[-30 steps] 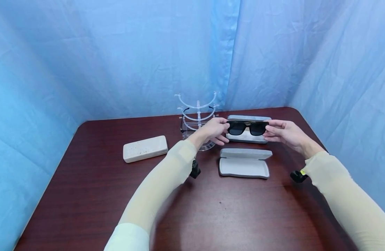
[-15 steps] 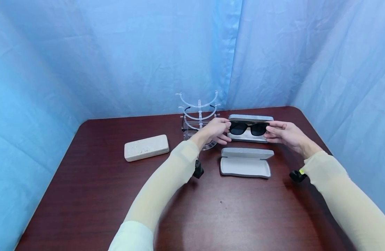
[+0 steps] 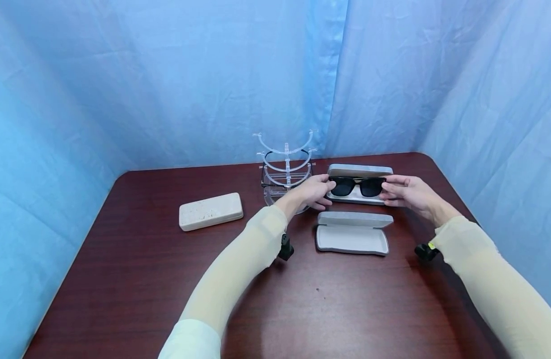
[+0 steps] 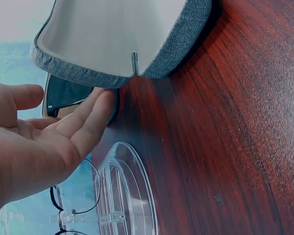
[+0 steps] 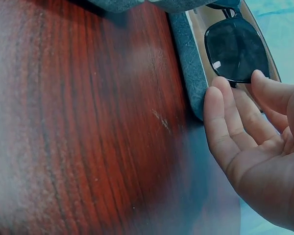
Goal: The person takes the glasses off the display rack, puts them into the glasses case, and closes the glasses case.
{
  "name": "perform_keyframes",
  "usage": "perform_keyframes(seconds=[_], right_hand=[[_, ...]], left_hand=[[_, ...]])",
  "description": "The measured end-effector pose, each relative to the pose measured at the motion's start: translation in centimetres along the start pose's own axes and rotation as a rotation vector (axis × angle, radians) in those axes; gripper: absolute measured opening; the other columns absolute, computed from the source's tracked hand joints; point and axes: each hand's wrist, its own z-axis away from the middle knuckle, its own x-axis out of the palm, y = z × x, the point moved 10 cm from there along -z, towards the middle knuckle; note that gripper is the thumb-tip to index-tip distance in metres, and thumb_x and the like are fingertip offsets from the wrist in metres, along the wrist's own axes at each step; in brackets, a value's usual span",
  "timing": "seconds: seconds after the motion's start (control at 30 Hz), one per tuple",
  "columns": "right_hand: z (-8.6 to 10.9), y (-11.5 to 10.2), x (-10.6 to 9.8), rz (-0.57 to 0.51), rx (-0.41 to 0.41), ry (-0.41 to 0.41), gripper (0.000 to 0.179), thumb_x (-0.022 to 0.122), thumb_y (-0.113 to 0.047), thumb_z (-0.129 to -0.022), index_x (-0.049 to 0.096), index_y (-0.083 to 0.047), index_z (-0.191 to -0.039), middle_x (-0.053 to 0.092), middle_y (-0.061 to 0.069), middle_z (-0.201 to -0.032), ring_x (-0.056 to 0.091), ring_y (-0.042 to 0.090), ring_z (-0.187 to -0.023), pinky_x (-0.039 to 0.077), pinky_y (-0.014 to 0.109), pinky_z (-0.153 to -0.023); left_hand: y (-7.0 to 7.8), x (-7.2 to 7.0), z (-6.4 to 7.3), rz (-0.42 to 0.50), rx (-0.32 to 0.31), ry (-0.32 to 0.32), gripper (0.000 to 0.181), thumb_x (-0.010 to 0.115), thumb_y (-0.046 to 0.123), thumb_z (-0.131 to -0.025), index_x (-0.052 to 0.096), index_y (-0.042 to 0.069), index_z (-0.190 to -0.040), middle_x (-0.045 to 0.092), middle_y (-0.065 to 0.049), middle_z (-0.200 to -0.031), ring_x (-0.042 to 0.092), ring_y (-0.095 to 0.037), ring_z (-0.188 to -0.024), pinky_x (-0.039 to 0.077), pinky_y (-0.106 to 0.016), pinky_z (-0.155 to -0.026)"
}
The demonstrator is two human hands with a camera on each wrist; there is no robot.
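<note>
A pair of black sunglasses (image 3: 371,187) sits level at the rear eyeglass case (image 3: 360,170), lenses facing me, overlapping its pale inside. My left hand (image 3: 314,192) pinches the left end of the frame with thumb and index finger, its other fingers extended. At the opposite end my right hand (image 3: 412,195) pinches the frame corner. In the right wrist view, one dark lens (image 5: 235,49) lies within the case's walls, and the right fingertips (image 5: 214,100) are right at the case's end. The temples are mostly hidden behind the lenses.
A second grey case (image 3: 352,239) lies open just in front. Left of the hands stands a clear tiered eyeglass stand (image 3: 286,149) carrying thin-rimmed glasses (image 3: 271,185). A closed cream case (image 3: 211,212) rests farther left on the dark wooden table (image 3: 329,314). Blue curtains (image 3: 190,85) surround the table.
Both hands have lowered the sunglasses slightly, deeper into the rear case. The cases and the stand keep their places on the table.
</note>
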Motion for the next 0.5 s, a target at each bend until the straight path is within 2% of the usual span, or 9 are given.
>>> perform_keyframes(seconds=[0.23, 0.5], right_hand=[[0.04, 0.07, -0.02, 0.039, 0.016, 0.011, 0.066, 0.062, -0.021, -0.104, 0.029, 0.010, -0.153, 0.074, -0.005, -0.100, 0.073, 0.012, -0.093, 0.058, 0.038, -0.091], [0.04, 0.03, -0.32, 0.098, 0.030, 0.037, 0.066, 0.063, -0.024, -0.103, 0.034, 0.009, -0.151, 0.073, -0.007, -0.099, 0.072, 0.010, -0.090, 0.060, 0.033, -0.087]], left_hand=[[-0.33, 0.46, 0.11, -0.048, -0.014, -0.027, 0.065, 0.043, 0.032, -0.110, 0.010, 0.017, -0.165, 0.025, -0.010, -0.166, 0.044, -0.035, -0.140, 0.044, -0.048, -0.110], [-0.33, 0.66, 0.30, -0.041, -0.012, -0.030, 0.065, 0.044, 0.030, -0.110, 0.010, 0.016, -0.164, 0.022, -0.010, -0.167, 0.044, -0.034, -0.141, 0.045, -0.048, -0.109]])
